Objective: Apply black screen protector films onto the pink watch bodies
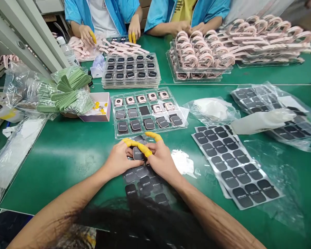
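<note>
Between my two hands is a black square watch face [138, 154] with light lettering. My left hand [119, 157] grips it from the left, with yellow covers on its fingertips. My right hand [160, 159], also with yellow finger covers, closes on its right side. Beneath and in front of my hands lie several black labelled squares on a clear film [145, 185]. Just beyond them sits a clear plastic tray [150, 131] with pink watch cases in its upper part and black labelled squares along the nearest row.
Sticker sheets [229, 160] and a white bottle [261, 121] lie at the right, white paper scraps [182, 162] nearer. At left are green straps [71, 86] and a box [107, 107]. Stacked trays [131, 83] and pink straps [202, 52] stand further back, near two people in blue.
</note>
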Tool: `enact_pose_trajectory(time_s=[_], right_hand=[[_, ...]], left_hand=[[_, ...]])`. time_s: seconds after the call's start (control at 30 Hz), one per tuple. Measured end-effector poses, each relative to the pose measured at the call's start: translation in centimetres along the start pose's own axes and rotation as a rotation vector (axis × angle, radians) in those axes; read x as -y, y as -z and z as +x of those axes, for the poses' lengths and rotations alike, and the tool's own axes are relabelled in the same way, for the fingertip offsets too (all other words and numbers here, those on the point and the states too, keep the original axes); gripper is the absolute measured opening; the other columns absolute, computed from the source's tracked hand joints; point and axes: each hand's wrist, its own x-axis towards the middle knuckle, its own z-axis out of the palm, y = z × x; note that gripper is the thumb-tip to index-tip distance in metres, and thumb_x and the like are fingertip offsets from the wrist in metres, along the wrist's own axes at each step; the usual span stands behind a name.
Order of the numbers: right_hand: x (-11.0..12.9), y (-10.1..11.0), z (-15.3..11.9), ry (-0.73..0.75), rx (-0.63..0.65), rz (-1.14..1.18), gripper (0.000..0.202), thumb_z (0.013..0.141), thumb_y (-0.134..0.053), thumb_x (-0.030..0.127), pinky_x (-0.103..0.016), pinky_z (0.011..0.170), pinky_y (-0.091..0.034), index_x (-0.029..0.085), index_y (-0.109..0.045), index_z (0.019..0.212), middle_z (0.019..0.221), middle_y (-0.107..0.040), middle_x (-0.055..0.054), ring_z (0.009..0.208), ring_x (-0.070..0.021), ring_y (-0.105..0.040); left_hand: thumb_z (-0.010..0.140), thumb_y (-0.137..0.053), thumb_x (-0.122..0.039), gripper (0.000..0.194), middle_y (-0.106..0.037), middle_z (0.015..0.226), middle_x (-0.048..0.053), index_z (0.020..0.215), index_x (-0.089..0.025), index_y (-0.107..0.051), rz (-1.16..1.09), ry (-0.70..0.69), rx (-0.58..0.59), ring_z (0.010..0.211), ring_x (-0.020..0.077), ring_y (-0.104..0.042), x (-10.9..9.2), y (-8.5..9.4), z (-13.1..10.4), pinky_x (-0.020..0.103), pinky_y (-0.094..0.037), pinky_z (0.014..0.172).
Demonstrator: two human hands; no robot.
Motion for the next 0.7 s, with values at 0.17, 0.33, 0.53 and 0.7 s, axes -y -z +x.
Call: enact_pose_trajectory(time_s=[0.17,0.33,0.53,0.7], right_hand=[[-0.8,1.2,-0.7,0.088,0.063,-0.015,0.041,0.094,-0.071,0.045,-0.038,0.073,-0.062,0.025,-0.064,0.130,0.098,-0.081,-0.003,0.077,-0.0204,-0.075],[-1.7,0.4,-1.0,0.114,0.133,0.157,0.066,0.080,-0.088,0.038,-0.032,0.066,-0.060,0.029,-0.059,0.138,0.106,-0.077,0.000,0.077,-0.0175,-0.072],[-1.6,0.8,-0.3,-0.036,0.090,0.211,0.055,0.079,-0.084,0.041,-0.030,0.054,-0.049,0.029,-0.059,0.127,0.069,-0.064,0.010,0.056,-0.0163,-0.060],[-1.8,0.9,-0.8,0.015,0.068,0.104,0.035,0.086,-0.077,0.045,-0.030,0.056,-0.047,0.029,-0.061,0.112,0.068,-0.066,0.007,0.059,-0.0170,-0.060]], left_hand=[[0.062,-0.101,-0.032,0.057,-0.075,0.107,0.005,0.111,-0.021,-0.076,-0.079,0.048,-0.008,0.088,0.0200,-0.076,-1.2,0.6,-0.1,0.034,-0.066,0.081],[0.060,-0.096,-0.024,0.050,-0.070,0.096,0.000,0.107,-0.022,-0.079,0.088,0.012,0.000,0.072,0.0145,-0.067,-2.2,0.1,-0.3,0.030,-0.061,0.069],[0.057,-0.097,-0.028,0.056,-0.066,0.074,-0.005,0.105,-0.020,-0.070,-0.024,0.201,0.093,0.068,0.0176,-0.068,-2.6,-1.9,-0.7,0.029,-0.053,0.062],[0.055,-0.096,-0.024,0.060,-0.067,0.075,-0.005,0.108,-0.019,-0.069,-0.115,0.257,0.118,0.070,0.0177,-0.069,-2.7,-1.9,-1.1,0.031,-0.055,0.067]])
